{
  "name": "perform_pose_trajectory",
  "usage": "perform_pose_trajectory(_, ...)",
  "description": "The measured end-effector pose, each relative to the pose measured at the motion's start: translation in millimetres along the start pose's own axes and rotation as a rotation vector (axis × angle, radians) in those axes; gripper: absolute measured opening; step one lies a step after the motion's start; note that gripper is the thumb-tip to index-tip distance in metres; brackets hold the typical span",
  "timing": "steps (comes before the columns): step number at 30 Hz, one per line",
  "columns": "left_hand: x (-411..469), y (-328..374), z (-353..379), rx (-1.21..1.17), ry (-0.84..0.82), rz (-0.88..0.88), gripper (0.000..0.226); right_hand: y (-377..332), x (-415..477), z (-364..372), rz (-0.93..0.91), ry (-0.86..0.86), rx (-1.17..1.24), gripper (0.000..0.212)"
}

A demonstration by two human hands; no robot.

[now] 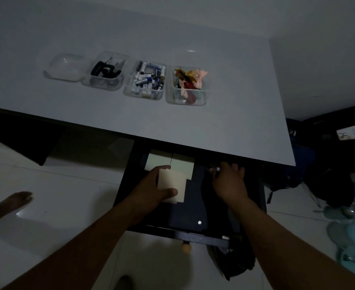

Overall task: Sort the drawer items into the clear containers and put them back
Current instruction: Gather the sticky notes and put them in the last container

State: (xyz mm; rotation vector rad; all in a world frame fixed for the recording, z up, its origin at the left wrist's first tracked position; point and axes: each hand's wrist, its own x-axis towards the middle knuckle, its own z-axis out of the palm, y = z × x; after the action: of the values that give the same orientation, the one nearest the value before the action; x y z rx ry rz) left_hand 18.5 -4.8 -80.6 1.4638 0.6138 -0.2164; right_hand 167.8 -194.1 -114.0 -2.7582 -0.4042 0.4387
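The dark drawer (pixel 130 176) is pulled out under the white table (pixel 224 126). My left hand (pixel 151 189) grips a stack of cream cards (pixel 172 183) inside it; more cream cards (pixel 182 164) lie behind. My right hand (pixel 228 181) reaches into the drawer's dark right side, fingers curled over something small that I cannot make out. On the table stands a row of clear containers: an empty one (pixel 64 68), one with dark tools (pixel 104 72), one with batteries (pixel 146 80), one with coloured paper scraps (pixel 189 84).
The room is dim. A wooden knob (pixel 186 247) sticks out of the drawer front. A foot (pixel 15 200) rests on the pale floor at left. Dark bags (pixel 329 174) and teal items (pixel 350 237) crowd the floor at right.
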Motion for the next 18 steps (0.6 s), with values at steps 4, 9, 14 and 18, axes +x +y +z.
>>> perform_pose_trajectory(4, 2, -2, -2, -0.036, 0.035, -0.049, 0.056, 2, 12, 4, 0.024, -0.123, -0.156, 0.053)
perform_pose_trajectory(9, 4, -2, -2, -0.051, 0.042, -0.08, 0.043, -6, -17, 4, 0.075, 0.03, 0.058, 0.049)
perform_pose_trajectory(14, 4, -2, -3, -0.108, 0.064, -0.113, 0.046, -12, -31, -8, 0.242, -0.035, 0.575, 0.091)
perform_pose_trajectory(18, 6, 3, 0, -0.191, 0.09, -0.153, 0.039, -36, -48, -24, 0.187, -0.096, 0.933, 0.074)
